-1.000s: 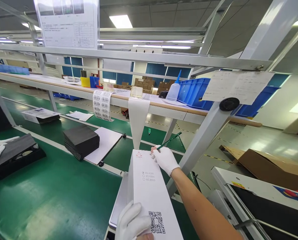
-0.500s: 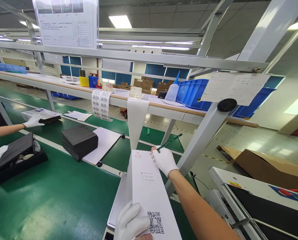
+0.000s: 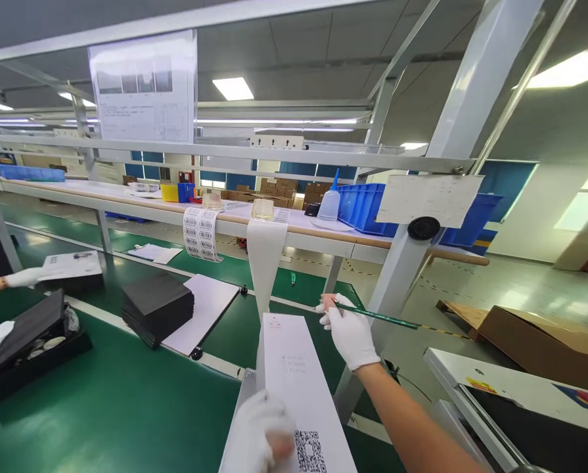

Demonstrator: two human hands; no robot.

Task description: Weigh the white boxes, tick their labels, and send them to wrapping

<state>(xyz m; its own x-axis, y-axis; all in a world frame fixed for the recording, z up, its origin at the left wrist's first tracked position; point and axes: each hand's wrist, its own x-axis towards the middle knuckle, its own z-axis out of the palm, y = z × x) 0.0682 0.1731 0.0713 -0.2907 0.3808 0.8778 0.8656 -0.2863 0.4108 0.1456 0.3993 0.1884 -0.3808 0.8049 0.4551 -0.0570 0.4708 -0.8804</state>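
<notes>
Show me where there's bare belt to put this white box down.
Bare green belt lies between the black tray, the stack of black sheets and the white box. Crowded: the far left, where a co-worker's gloved hand works.

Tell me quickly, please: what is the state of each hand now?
Left hand: gloved, closed on the near end of the white box.
Right hand: gloved, closed on a green pencil, lifted off the box.

Markings on the white box
Showing a QR code, a small red logo, three option lines blurred beyond reading.
</notes>
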